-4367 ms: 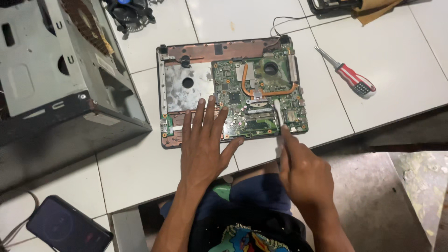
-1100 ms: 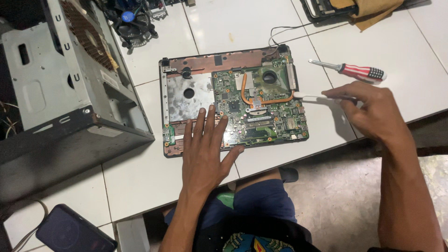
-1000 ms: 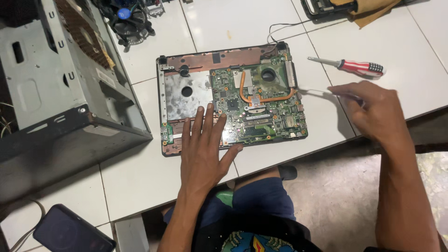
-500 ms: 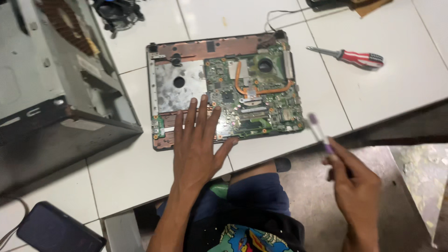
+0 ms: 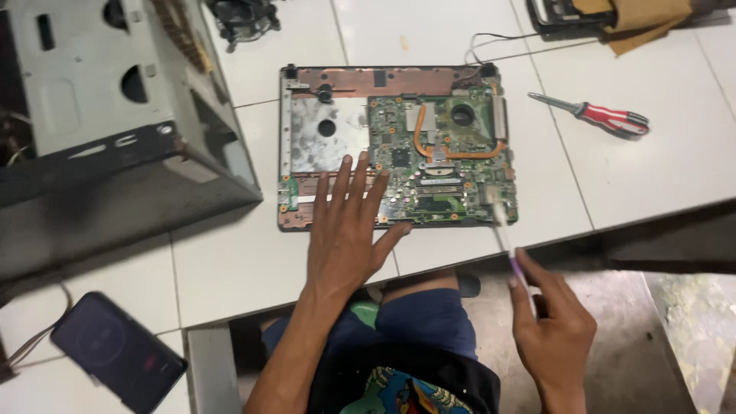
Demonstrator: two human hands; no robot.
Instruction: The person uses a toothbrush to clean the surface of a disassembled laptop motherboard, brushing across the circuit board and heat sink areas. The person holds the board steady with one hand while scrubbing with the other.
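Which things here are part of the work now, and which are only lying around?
In use:
- left hand, flat on the opened laptop base
- right hand, holding a toothbrush with its head at the green motherboard

Lying about:
- red-handled screwdriver
- grey computer case
- dark phone
- cooler fan
- brown cloth

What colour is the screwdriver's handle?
Red with white stripes on the screwdriver, seen clearly in the head view.
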